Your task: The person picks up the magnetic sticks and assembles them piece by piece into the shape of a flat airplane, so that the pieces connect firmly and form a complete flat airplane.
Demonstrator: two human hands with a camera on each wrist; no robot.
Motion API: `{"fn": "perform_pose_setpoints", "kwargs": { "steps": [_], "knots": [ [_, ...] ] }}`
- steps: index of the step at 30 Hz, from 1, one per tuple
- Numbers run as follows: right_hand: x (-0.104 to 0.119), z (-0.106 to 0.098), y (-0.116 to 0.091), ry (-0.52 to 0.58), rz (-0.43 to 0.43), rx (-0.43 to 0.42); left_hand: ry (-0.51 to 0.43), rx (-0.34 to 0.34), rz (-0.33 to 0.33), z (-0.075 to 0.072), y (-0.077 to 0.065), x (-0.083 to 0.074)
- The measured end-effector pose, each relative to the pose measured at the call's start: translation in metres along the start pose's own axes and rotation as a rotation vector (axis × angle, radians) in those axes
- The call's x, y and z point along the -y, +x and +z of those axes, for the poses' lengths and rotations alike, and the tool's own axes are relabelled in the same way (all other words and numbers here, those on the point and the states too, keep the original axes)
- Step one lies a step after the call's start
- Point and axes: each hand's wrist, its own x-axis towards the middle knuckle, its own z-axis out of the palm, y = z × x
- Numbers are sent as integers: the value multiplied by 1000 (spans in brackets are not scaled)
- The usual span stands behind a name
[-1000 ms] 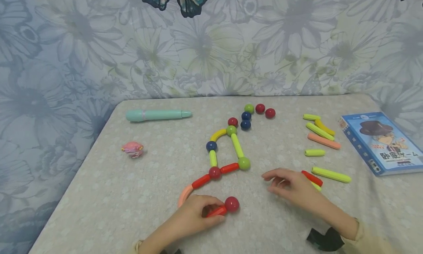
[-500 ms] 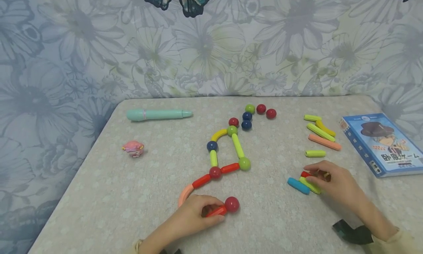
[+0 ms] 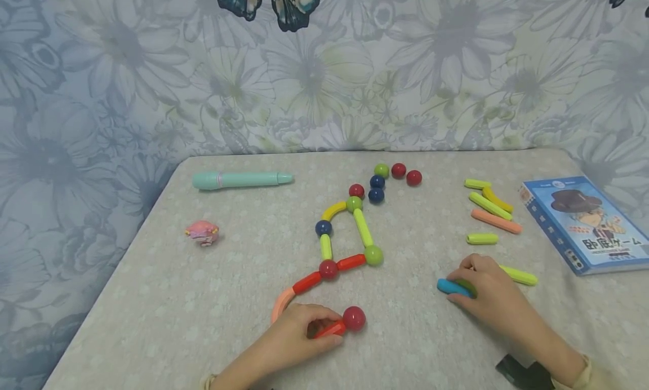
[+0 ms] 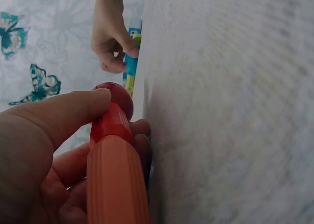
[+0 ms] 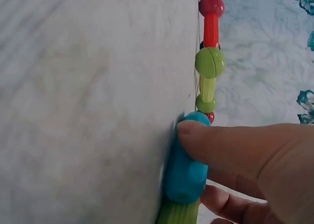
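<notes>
My left hand (image 3: 291,336) grips a short red stick (image 3: 330,329) with a red ball (image 3: 354,318) on its end. A curved peach stick (image 3: 281,304), partly behind this hand, links it to a chain of red sticks and balls. That chain joins a loop with a green ball (image 3: 374,256), a blue ball (image 3: 323,227) and a yellow curved stick (image 3: 334,211). On the right, my right hand (image 3: 489,291) pinches a short blue stick (image 3: 453,287); in the right wrist view the thumb lies on the blue stick (image 5: 186,175). A green stick (image 5: 177,213) sits beside it, mostly hidden.
Loose balls (image 3: 377,195) lie behind the loop. Green, yellow and peach sticks (image 3: 496,221) lie at the right, before a blue box (image 3: 588,224). A long green stick (image 3: 519,275) shows past my right hand. A mint pen (image 3: 243,180) and pink toy (image 3: 203,233) lie left.
My right hand first reached right to the red and green sticks, then came back slightly left onto the blue stick. My left hand keeps its hold on the red stick.
</notes>
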Motion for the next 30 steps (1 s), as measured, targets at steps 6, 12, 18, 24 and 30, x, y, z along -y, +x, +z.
{"fn": "perform_pose_setpoints", "kwargs": {
  "steps": [6,12,18,24,30],
  "knots": [
    [19,1,3,103,96,61,-16,15,-27,0,0,-1],
    [40,13,4,783,159,359,-20,10,-11,1,-1,-1],
    [68,36,1,1298,291,703,-13,-4,1,1,-1,0],
    [86,46,7,1373,252,763,-18,-18,17,0,-1,0],
    [93,47,11,1358,282,775,-31,-28,30,0,0,0]
  ]
}}
